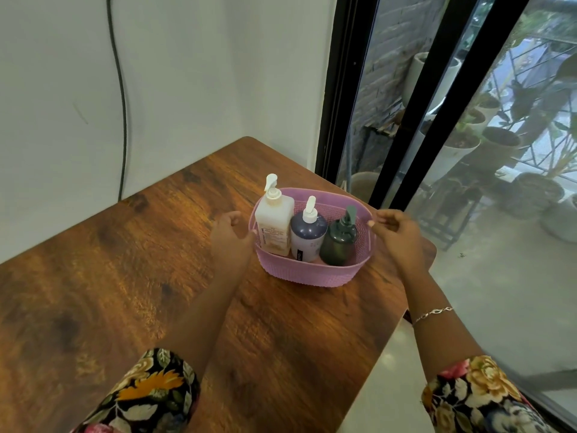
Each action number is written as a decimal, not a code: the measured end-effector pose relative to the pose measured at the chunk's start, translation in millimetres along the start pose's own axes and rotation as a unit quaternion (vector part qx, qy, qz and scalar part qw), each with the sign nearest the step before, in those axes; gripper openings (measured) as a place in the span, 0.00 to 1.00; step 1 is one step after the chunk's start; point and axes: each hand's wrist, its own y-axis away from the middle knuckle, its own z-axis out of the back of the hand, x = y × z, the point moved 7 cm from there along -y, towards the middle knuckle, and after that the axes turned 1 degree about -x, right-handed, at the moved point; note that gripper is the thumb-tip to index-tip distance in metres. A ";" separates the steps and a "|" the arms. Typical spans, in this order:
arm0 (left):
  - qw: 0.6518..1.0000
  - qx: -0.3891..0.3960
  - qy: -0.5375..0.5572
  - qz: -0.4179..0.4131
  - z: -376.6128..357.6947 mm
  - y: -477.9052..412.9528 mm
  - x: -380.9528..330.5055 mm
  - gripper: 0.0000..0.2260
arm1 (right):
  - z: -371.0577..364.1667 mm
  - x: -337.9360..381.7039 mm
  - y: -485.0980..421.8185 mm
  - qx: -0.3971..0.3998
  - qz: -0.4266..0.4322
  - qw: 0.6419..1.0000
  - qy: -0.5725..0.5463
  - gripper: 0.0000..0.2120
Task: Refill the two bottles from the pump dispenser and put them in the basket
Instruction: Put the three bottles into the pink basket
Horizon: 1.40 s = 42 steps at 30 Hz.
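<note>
Left grip (232,237), a bare hand, sits at the L end of a lilac plastic basket (312,276), fingers loosely curled just outside the rim. Thumb side is against the basket wall, but can't tell if it actually has hold. Right grip (398,235), slightly blurred, is at the R end w/ curled fingertips at the rim; again can't tell if it's clasping or only touching.

Inside the basket, upright in a row, L to R: a tall whitish pump dispenser (274,226) w/ cream-coloured contents, a purple bottle (307,235) w/ white pump top, and a dark green bottle (338,245) w/ green pump top. All 3 stand close together.

The basket rests near the far R corner of a brown wood-grain counter (125,276). A thin silver bracelet (432,314) circles the R wrist; floral sleeves (150,395) show at btm. A black cable (120,104) hangs down the white wall. At R, a black-framed glass door (406,104), w/ potted plants (499,145) outside.
</note>
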 end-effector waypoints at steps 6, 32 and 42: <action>0.993 0.107 0.012 0.056 -19.6 -6.5 12.1 0.27 | -4.3 -44.9 -3.5 0.019 -0.206 0.949 -0.238 0.11; 0.961 0.124 0.165 0.184 -48.6 -52.5 6.9 0.12 | -29.1 -57.6 -17.3 0.028 -0.332 0.911 -0.241 0.09; 0.950 0.134 0.201 0.199 -47.1 -42.9 -6.0 0.21 | -31.2 -52.3 -18.4 0.040 -0.352 0.908 -0.223 0.14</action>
